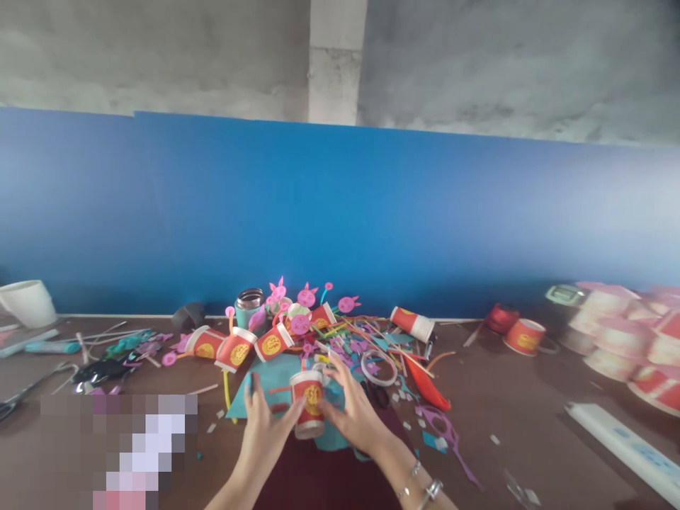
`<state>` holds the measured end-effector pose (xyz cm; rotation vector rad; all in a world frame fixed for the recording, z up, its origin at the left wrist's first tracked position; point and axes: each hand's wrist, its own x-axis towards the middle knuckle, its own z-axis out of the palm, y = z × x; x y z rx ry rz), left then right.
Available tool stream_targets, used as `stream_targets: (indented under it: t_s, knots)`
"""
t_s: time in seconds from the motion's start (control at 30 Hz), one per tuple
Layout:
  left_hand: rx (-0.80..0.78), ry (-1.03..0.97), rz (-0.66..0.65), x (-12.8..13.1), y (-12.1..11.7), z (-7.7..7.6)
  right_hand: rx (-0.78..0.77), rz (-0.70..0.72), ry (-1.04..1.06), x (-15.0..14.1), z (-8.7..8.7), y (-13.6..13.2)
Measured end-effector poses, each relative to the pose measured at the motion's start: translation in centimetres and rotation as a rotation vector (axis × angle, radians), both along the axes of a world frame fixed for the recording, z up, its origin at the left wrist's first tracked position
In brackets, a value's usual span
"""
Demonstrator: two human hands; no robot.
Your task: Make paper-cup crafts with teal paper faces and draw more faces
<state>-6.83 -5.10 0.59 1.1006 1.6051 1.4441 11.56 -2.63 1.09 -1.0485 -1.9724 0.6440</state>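
A red paper cup (309, 405) with a gold emblem stands upside down on the brown table, over a teal sheet of paper (276, 382). My left hand (264, 423) touches the cup's left side with thumb and fingers, the other fingers spread. My right hand (353, 411) cups its right side, fingers curved around it; a bracelet shows at that wrist. Both hands hold the cup between them.
Behind the cup lie several more red cups (236, 349), pink paper bunny shapes (307, 295), coloured straws (366, 333), a tape ring (378, 368) and paper scraps. A white mug (27, 302) stands far left, scissors (21, 393) beside it. Stacked cups (627, 340) sit far right. A blue wall rises behind.
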Motion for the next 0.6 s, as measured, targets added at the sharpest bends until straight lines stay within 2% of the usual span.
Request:
stream_targets:
  t_s: [0.07,0.13,0.23,0.37,0.53,0.6]
  knots:
    - [-0.024,-0.283,0.023,1.1,0.6,-0.1,-0.01,0.027,0.015,-0.4,-0.1,-0.3]
    - [-0.038,-0.489,-0.006,1.9,1.0,0.4,0.009,0.031,0.074,-0.6,0.1,-0.4]
    - [0.018,-0.654,-0.137,2.8,1.1,1.5,0.042,0.017,0.179,-0.5,0.7,-0.6]
    - [0.062,-0.584,-0.344,3.9,0.9,1.9,0.041,0.005,0.296,0.0,1.6,-0.6]
    - [0.003,-0.569,-0.514,4.4,1.0,1.3,-0.116,-0.067,0.479,0.9,3.4,0.1]
    - [-0.003,-0.595,-0.538,4.3,1.1,1.0,-0.117,-0.133,0.497,1.0,4.1,0.6]
